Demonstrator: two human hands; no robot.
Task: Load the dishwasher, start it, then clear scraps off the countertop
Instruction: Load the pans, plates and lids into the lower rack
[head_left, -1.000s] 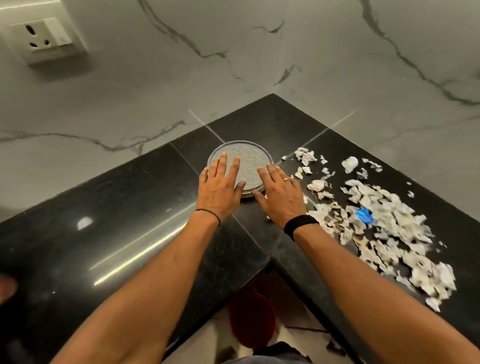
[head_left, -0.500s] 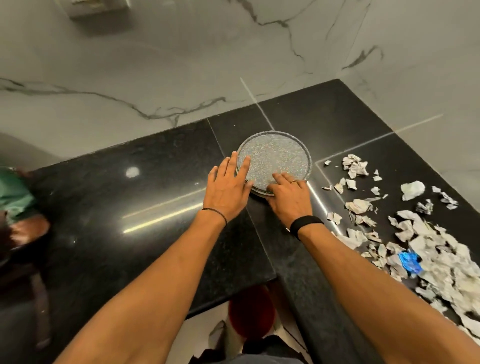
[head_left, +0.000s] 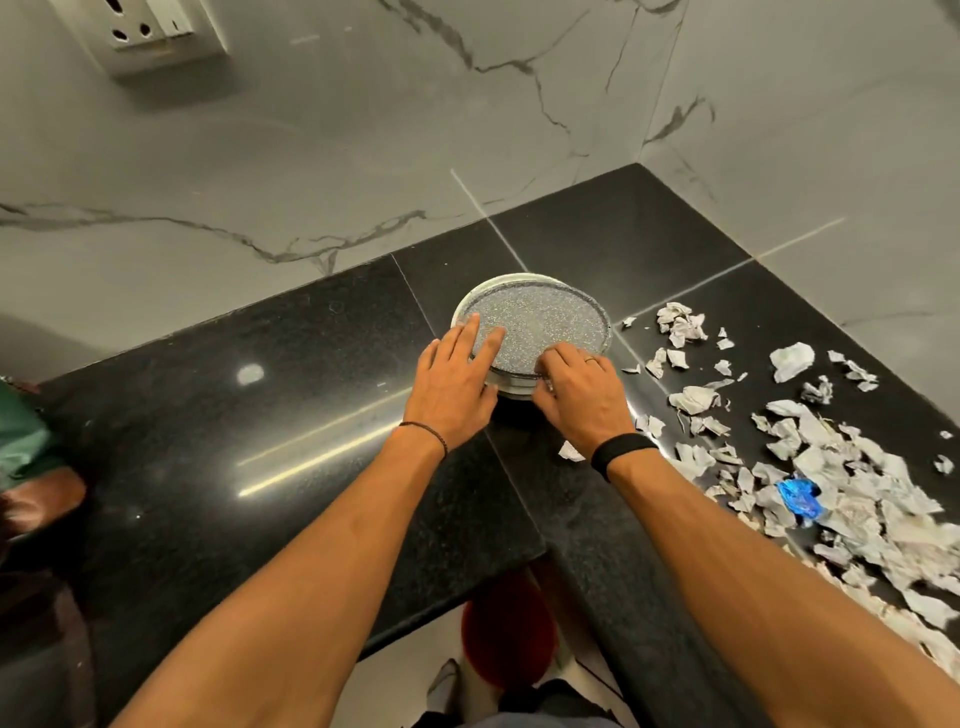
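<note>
Dim, even indoor light, with glare on polished stone.
The black countertop (head_left: 208, 467) mirrors one long bright streak and a small round spot from lights overhead; shadows are soft. Wide-angle bending stretches the bottom edge, and the left border and the scraps (head_left: 852, 514) at far right are blurred.

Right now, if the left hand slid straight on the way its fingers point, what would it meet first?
The left hand lies on the plate, so the plate's far rim probably comes first; past that, bare counter, then the wall.
</note>
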